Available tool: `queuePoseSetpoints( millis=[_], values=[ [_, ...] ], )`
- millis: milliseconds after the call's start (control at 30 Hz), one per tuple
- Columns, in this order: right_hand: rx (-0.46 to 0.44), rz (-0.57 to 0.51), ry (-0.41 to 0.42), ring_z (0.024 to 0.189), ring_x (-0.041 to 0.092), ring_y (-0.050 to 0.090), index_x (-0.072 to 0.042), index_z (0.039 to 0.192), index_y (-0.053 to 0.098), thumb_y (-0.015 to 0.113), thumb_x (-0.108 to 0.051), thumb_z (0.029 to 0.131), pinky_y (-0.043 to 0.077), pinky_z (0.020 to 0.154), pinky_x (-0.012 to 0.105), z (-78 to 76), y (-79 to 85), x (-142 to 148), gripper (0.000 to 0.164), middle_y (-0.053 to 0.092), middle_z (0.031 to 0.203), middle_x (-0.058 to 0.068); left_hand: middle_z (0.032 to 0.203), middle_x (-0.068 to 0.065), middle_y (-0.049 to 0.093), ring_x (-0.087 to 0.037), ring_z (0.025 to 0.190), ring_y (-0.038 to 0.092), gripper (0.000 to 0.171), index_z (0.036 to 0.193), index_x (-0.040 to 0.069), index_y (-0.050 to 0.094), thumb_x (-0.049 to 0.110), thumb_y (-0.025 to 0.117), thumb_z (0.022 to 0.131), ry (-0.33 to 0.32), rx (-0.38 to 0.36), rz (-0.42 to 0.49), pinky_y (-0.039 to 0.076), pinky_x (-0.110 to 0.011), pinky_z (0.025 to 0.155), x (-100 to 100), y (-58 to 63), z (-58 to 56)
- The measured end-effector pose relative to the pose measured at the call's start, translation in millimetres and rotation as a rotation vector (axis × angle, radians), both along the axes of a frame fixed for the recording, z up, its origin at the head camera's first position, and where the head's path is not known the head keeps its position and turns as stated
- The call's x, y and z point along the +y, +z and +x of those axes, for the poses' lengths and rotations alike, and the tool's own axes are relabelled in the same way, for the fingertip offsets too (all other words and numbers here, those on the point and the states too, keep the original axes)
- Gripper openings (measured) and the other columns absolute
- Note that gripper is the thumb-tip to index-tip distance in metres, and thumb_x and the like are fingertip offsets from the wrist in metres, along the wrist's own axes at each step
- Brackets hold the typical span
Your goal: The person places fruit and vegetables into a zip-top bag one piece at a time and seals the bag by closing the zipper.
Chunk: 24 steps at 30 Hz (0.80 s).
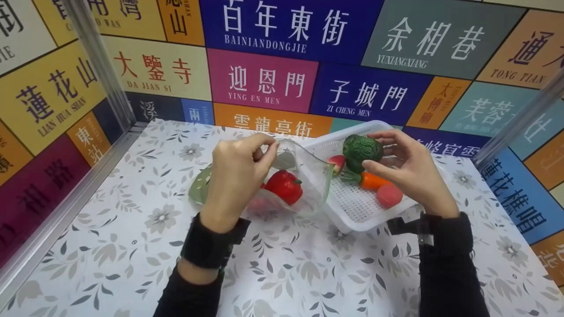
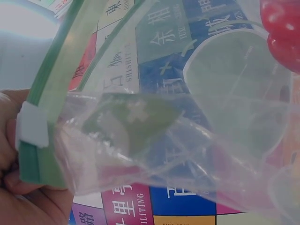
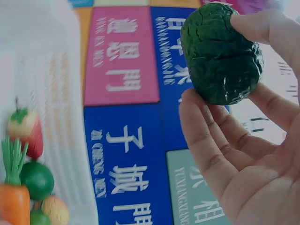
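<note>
My left hand (image 1: 235, 176) pinches the green-edged rim of a clear zip bag (image 1: 315, 196), close to the white slider (image 2: 33, 124) seen in the left wrist view. Inside the bag sits a red bell pepper (image 1: 285, 187), with a pinkish-red thing partly hidden below it. The bag's mouth gapes toward the basket. With thumb and fingertips, my right hand (image 1: 414, 171) holds a dark green, wrinkled avocado (image 3: 220, 56) above the white basket (image 1: 352, 222). In the head view it overlaps the bag side of that basket.
In the basket lie a carrot (image 1: 373, 181), a pink-red round piece (image 1: 390, 196) and a red-and-pale fruit (image 1: 337, 164). The right wrist view adds a green round fruit (image 3: 37, 180) and a yellowish one (image 3: 55, 210). A sign-printed wall (image 1: 264, 83) stands behind the flower-patterned table (image 1: 132, 246).
</note>
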State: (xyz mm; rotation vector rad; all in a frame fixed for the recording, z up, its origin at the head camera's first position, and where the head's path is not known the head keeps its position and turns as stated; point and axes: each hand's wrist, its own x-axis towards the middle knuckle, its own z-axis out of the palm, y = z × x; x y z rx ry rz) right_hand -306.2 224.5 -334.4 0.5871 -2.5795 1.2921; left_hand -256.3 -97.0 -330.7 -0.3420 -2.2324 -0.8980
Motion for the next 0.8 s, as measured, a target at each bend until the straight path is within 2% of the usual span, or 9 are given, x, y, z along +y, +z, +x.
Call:
queuePoseSetpoints(
  millis=[133, 333, 567, 700, 800],
  values=[
    [0.062, -0.09, 0.016, 0.102, 0.016, 0.066, -0.009, 0.127, 0.056, 0.084, -0.014, 0.082, 0.056, 0.087, 0.017, 14.7, -3.1, -13.5, 0.053, 0.061, 0.121, 0.005, 0.054, -0.002, 0.055, -0.011, 0.047, 0.046, 0.013, 0.097, 0.012, 0.08, 0.02, 0.07, 0.094, 0.004, 0.004, 0.002, 0.034, -0.022, 0.049, 0.3, 0.2, 0.5],
    [0.081, -0.182, 0.078, 0.104, 0.018, 0.068, -0.004, 0.125, 0.058, 0.084, -0.007, 0.079, 0.056, 0.09, 0.022, 32.5, -8.3, -32.6, 0.052, 0.062, 0.122, 0.008, 0.054, -0.001, 0.055, -0.011, 0.048, 0.046, 0.014, 0.098, 0.012, 0.08, 0.021, 0.07, 0.094, 0.003, -0.006, 0.008, 0.035, -0.022, 0.048, 0.8, 0.8, 1.2],
    [0.088, -0.19, 0.092, 0.105, 0.018, 0.068, -0.011, 0.123, 0.065, 0.086, -0.011, 0.079, 0.057, 0.089, 0.025, 45.5, -14.3, -54.2, 0.049, 0.067, 0.119, 0.003, 0.053, -0.001, 0.053, -0.011, 0.046, 0.044, 0.014, 0.097, 0.01, 0.08, 0.021, 0.07, 0.094, -0.001, -0.002, 0.007, 0.033, -0.022, 0.046, 1.2, 0.8, 1.2],
    [0.105, -0.179, 0.109, 0.105, 0.015, 0.07, -0.015, 0.122, 0.067, 0.086, -0.015, 0.079, 0.058, 0.09, 0.027, 45.9, -19.0, -68.5, 0.047, 0.07, 0.118, -0.001, 0.053, -0.001, 0.054, -0.011, 0.046, 0.045, 0.014, 0.096, 0.01, 0.079, 0.021, 0.07, 0.094, -0.002, 0.005, 0.006, 0.033, -0.022, 0.046, 1.1, 0.8, 1.7],
    [0.151, -0.129, 0.115, 0.105, 0.011, 0.071, -0.018, 0.124, 0.068, 0.085, -0.021, 0.08, 0.058, 0.088, 0.025, 44.4, -24.6, -78.4, 0.047, 0.071, 0.119, -0.003, 0.053, -0.001, 0.054, -0.01, 0.046, 0.046, 0.014, 0.095, 0.01, 0.079, 0.02, 0.07, 0.094, -0.002, 0.013, 0.003, 0.033, -0.022, 0.046, 1.3, 0.3, 1.6]
  ],
)
